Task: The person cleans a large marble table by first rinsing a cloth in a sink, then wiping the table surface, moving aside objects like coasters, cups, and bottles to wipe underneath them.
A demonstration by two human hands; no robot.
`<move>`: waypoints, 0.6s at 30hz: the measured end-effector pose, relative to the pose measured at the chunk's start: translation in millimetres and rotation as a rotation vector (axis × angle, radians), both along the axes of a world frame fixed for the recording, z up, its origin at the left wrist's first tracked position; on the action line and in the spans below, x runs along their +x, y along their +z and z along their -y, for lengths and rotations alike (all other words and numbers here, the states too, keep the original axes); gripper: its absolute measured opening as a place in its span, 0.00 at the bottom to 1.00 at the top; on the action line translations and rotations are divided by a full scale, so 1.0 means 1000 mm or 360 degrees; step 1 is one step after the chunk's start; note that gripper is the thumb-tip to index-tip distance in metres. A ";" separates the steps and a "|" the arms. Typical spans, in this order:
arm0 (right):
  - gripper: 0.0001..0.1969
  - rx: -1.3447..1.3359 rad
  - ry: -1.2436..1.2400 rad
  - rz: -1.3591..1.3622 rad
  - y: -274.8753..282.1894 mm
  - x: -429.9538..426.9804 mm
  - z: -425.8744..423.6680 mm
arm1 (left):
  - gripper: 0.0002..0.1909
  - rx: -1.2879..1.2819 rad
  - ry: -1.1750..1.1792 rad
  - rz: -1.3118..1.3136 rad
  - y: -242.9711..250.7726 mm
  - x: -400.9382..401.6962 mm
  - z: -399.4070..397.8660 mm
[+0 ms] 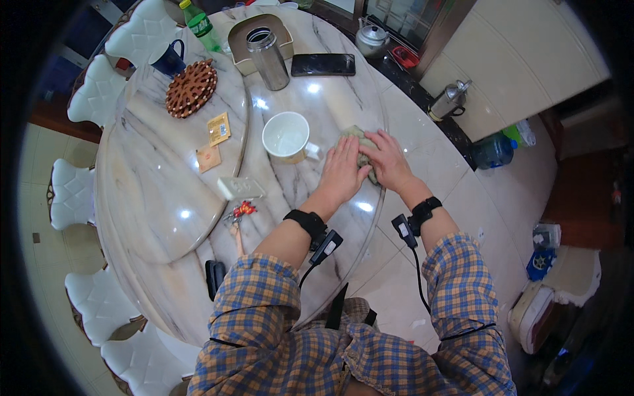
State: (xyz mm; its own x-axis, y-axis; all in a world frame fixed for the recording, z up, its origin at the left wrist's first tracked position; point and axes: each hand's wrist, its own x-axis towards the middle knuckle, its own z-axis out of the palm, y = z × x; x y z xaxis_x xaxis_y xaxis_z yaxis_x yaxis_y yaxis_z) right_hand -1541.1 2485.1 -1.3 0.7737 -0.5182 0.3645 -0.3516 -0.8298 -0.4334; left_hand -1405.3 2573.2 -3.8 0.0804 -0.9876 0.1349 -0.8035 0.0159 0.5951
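A greyish-green cloth (366,163) lies bunched on the marble table (342,111), close to its right edge. My left hand (343,166) rests on the cloth's left side, fingers extended and thumb against it. On the other side my right hand (390,161) grips the cloth, its fingers bent over the top. Both palms hide much of the cloth. Left of my hands stands a white mug (286,136), its handle towards my left fingers. Beyond it, an open steel thermos flask (269,62) stands upright near a black smartphone (323,65).
A raised marble turntable (163,198) carries wooden trivets (192,89), a dark blue mug (168,59), a green-labelled bottle (200,24) and two sachets (219,128). A pale box (241,188), keys with a red charm (244,209) and a black case (215,279) lie nearer. White chairs (74,193) line the left.
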 end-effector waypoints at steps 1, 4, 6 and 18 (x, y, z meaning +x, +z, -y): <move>0.22 -0.0002 0.0019 0.0005 0.003 0.005 0.014 | 0.36 -0.0002 0.0019 0.0005 0.000 0.000 0.014; 0.21 -0.0083 -0.0118 -0.0126 0.005 0.015 0.041 | 0.36 0.0002 0.0238 -0.0007 0.000 -0.005 0.043; 0.21 0.0083 -0.0169 0.0087 -0.003 0.014 0.045 | 0.38 -0.0093 0.0306 0.0034 -0.001 -0.012 0.052; 0.19 0.0394 0.0534 -0.0032 0.010 -0.055 -0.033 | 0.37 0.0308 0.0273 -0.0223 0.028 -0.075 -0.083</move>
